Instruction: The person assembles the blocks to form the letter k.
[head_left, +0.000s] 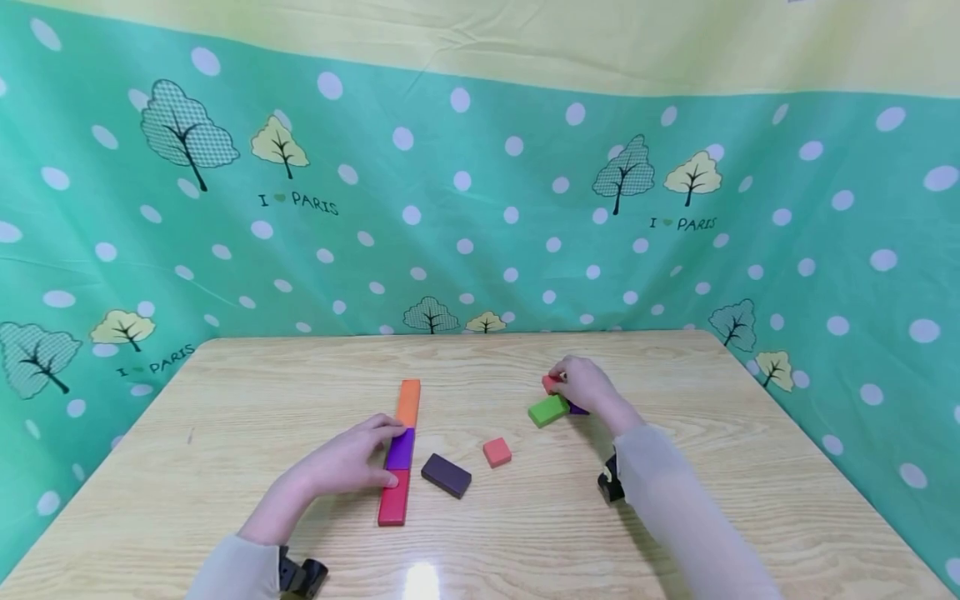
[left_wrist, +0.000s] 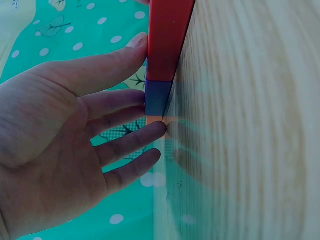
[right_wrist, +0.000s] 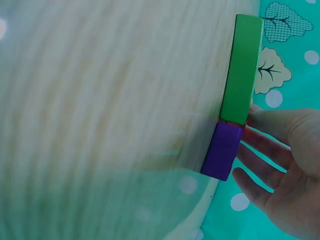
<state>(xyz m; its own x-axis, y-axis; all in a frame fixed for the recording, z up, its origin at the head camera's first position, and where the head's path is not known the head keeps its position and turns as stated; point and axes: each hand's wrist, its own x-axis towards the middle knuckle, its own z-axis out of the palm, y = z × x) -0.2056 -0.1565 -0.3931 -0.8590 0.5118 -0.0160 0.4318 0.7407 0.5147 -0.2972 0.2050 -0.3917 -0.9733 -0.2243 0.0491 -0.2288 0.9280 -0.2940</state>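
Observation:
My left hand [head_left: 352,457] rests along the left side of a straight row of blocks. Its thumb touches the crimson block [head_left: 393,502], and its fingertips lie by the purple block [head_left: 401,450] and the orange block [head_left: 408,400] beyond. These fingers look loosely extended in the left wrist view. At the back right, my right hand [head_left: 588,385] pinches a small red block [head_left: 550,384], mostly hidden behind a green block [right_wrist: 242,70] in the right wrist view. A second purple block [right_wrist: 221,151] stands beside the green one, partly under the hand in the head view.
Between the hands lie a dark, nearly black block [head_left: 446,476] and another small red block [head_left: 497,452]. The wooden table [head_left: 262,392] ends at a green dotted cloth [head_left: 510,275] behind and at both sides.

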